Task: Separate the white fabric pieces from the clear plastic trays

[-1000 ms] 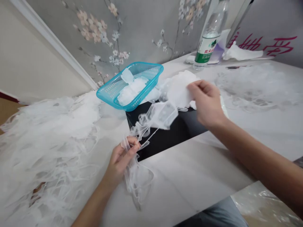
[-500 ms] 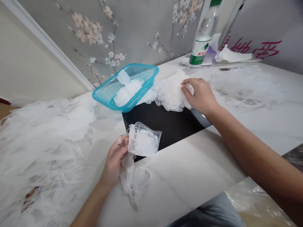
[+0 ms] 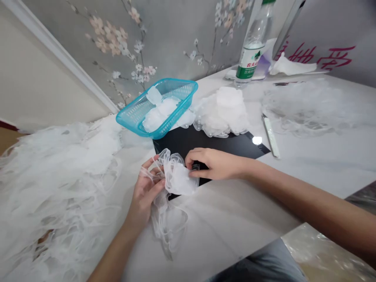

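Note:
My left hand (image 3: 147,188) is closed on the thin, see-through edge strips (image 3: 167,166) of a small flexible sheet, with loops of them over its fingers. More strips hang below the hand onto the white table. Pinched at its right side by my right hand (image 3: 205,162) is the milky white piece (image 3: 180,180) in the middle of that sheet. Both hands are over the near left part of a black mat (image 3: 182,139). Behind my right hand lies a pile of similar white pieces (image 3: 223,109).
A blue basket (image 3: 132,129) with white pieces stands at the back left. Tangled clear strips (image 3: 58,176) cover the left side; another heap (image 3: 308,105) lies at right. A light-handled cutter (image 3: 272,137) lies beside the mat. A water bottle (image 3: 249,58) stands at the back.
My right hand has come from the pile toward me and taken hold of the white piece. The strips at my left hand are now bunched up. The cutter has come into view.

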### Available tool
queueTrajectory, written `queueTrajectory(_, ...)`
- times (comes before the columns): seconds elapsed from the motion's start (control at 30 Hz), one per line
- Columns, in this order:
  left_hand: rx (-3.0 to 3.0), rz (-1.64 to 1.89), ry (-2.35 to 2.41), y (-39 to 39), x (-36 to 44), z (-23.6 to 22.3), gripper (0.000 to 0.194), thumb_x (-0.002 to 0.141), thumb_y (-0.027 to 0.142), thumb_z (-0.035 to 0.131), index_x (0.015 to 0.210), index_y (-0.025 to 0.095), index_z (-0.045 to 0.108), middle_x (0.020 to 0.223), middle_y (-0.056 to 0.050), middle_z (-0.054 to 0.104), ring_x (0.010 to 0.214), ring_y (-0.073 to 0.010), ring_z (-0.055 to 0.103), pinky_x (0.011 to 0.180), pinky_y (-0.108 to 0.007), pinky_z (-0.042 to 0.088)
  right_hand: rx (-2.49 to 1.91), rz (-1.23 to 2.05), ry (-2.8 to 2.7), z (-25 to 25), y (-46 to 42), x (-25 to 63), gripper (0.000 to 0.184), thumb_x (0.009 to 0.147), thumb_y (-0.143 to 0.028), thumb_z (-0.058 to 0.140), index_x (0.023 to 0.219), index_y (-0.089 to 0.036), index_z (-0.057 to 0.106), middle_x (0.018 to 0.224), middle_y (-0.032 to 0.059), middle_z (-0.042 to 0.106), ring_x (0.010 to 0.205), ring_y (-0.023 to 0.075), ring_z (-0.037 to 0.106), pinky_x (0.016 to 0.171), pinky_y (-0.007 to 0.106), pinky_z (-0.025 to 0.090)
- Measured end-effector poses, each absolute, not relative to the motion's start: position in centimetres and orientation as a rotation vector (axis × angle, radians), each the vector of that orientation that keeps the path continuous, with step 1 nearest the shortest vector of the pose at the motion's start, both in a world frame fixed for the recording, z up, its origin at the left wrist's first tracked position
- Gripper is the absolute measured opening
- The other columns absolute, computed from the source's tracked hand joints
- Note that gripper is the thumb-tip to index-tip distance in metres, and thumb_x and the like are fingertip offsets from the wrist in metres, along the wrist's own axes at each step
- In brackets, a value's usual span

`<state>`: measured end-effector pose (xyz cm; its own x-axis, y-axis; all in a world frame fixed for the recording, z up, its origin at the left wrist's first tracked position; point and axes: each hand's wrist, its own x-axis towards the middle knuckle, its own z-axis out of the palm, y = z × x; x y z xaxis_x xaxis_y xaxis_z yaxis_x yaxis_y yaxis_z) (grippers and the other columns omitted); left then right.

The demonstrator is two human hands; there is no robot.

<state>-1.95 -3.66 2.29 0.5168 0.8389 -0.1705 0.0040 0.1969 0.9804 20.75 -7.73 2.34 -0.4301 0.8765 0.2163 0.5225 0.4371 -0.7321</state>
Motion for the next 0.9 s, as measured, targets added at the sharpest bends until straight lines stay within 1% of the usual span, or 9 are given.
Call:
queueTrajectory(0.07, 1.226, 0.733, 0.868, -3.8, -1.7, 2.4, 0.064, 0.075, 0.025, 0.065, 0.132, 0.029, 0.036, 0.116, -0.007, 0.059, 0.098, -0.0204, 0.061, 0.082, -0.031, 0.049, -1.146, 0.873, -1.983, 2.2, -7.8, 20.6, 0.004, 0.083, -0.018, 0.054, 0.081, -0.016, 0.051, 0.084, 0.0036, 0.055, 0.077, 0.0139, 0.051, 0.071, 0.027, 0.042)
queueTrajectory(0.17, 1.202, 0.812, 0.879, -3.9, -1.4, 2.6, 0.075, 0.072, 0.022, 0.067, 0.136, 0.033, 0.029, 0.118, -0.005, 0.059, 0.102, -0.019, 0.059, 0.085, -0.03, 0.048, -1.119, 1.034, -1.689, 2.8, -7.9, 20.9, 0.009, 0.085, -0.022, 0.052, 0.081, -0.017, 0.046, 0.079, 0.0002, 0.05, 0.071, 0.011, 0.047, 0.066, 0.024, 0.04)
queueTrajectory(0.33, 1.26, 0.796, 0.91, -3.8, -1.7, 2.6, 0.087, 0.071, 0.02, 0.069, 0.14, 0.035, 0.019, 0.097, -0.001, 0.066, 0.078, -0.0118, 0.062, 0.07, -0.021, 0.048, -1.088, 1.137, -1.15, 3.4, -7.7, 21.3, 0.016, 0.079, -0.028, 0.057, 0.081, -0.018, 0.044, 0.073, -0.0031, 0.048, 0.065, 0.0091, 0.046, 0.06, 0.022, 0.038)
queueTrajectory(0.47, 1.306, 0.675, 0.961, -3.7, -2.0, 2.5, 0.082, 0.069, 0.021, 0.073, 0.138, 0.03, 0.029, 0.084, 0.001, 0.065, 0.074, -0.0116, 0.062, 0.069, -0.019, 0.048, -1.202, 1.098, -0.851, 3.1, -7.4, 21.4, 0.023, 0.071, -0.03, 0.064, 0.079, -0.019, 0.047, 0.072, -0.0032, 0.049, 0.062, 0.0096, 0.048, 0.055, 0.023, 0.037)
queueTrajectory(0.6, 1.305, 0.584, 0.978, -3.7, -1.9, 2.8, 0.066, 0.068, 0.025, 0.076, 0.126, 0.024, 0.045, 0.081, 0.0, 0.067, 0.071, -0.0111, 0.063, 0.067, -0.016, 0.048, -1.306, 1.09, -0.77, 2.6, -7.2, 21.3, 0.021, 0.07, -0.029, 0.063, 0.079, -0.018, 0.047, 0.07, -0.0026, 0.05, 0.06, 0.0104, 0.049, 0.055, 0.024, 0.037)
queueTrajectory(0.67, 1.293, 0.596, 0.999, -3.8, -1.8, 2.8, 0.059, 0.067, 0.026, 0.076, 0.12, 0.023, 0.049, 0.08, 0.0, 0.068, 0.069, -0.0095, 0.062, 0.065, -0.015, 0.048, -1.425, 0.971, -0.836, 2.1, -7.2, 21.1, 0.018, 0.071, -0.028, 0.06, 0.08, -0.018, 0.048, 0.075, -0.0001, 0.052, 0.063, 0.0126, 0.05, 0.058, 0.027, 0.039)
queueTrajectory(0.8, 1.282, 0.634, 1.044, -3.7, -1.8, 2.6, 0.053, 0.068, 0.028, 0.075, 0.115, 0.024, 0.051, 0.073, 0.004, 0.066, 0.064, -0.0076, 0.061, 0.062, -0.014, 0.047, -1.582, 0.31, -1.168, 1.7, -7.6, 20.5, 0.02, 0.072, -0.024, 0.061, 0.088, -0.018, 0.049, 0.098, 0.0077, 0.054, 0.09, 0.0211, 0.052, 0.078, 0.036, 0.042)
queueTrajectory(0.83, 1.284, 0.644, 1.048, -3.7, -1.8, 2.4, 0.051, 0.069, 0.028, 0.075, 0.114, 0.025, 0.051, 0.071, 0.005, 0.066, 0.064, -0.0074, 0.061, 0.063, -0.014, 0.047, -1.524, 0.216, -1.298, 1.8, -7.9, 20.2, 0.018, 0.075, -0.023, 0.06, 0.088, -0.019, 0.049, 0.097, 0.0076, 0.055, 0.092, 0.0209, 0.052, 0.08, 0.035, 0.042)
queueTrajectory(0.9, 1.286, 0.657, 1.04, -3.8, -1.9, 2.2, 0.048, 0.07, 0.029, 0.074, 0.113, 0.026, 0.051, 0.07, 0.006, 0.066, 0.062, -0.0071, 0.061, 0.063, -0.014, 0.048, -1.357, 0.263, -1.581, 2.2, -8.5, 19.5, 0.011, 0.081, -0.025, 0.057, 0.087, -0.019, 0.051, 0.088, 0.0052, 0.058, 0.084, 0.0176, 0.054, 0.076, 0.031, 0.043)
